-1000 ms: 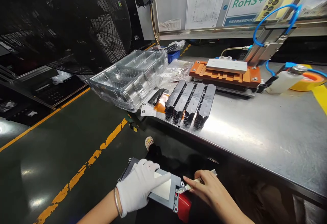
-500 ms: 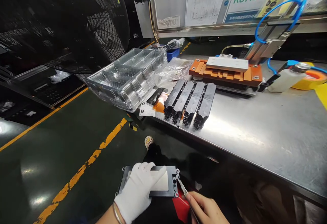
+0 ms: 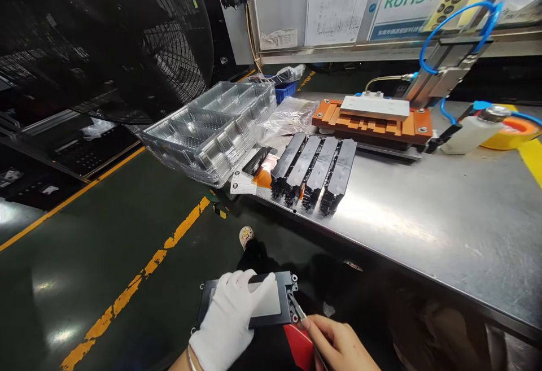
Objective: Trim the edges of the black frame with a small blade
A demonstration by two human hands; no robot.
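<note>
Gloved left hand [image 3: 231, 317] pressing dark plate [image 3: 248, 303], right hand [image 3: 339, 345] pinching probably tweezers [image 3: 297, 310] at its edge

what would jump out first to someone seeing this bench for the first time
Low in the foreground, a white-gloved left hand presses on a flat dark grey plate while the bare right hand touches a thin metal tool to its right edge. On the steel table behind, four black parts lie in a row before an orange fixture, with clear plastic trays stacked at the left end.
</note>
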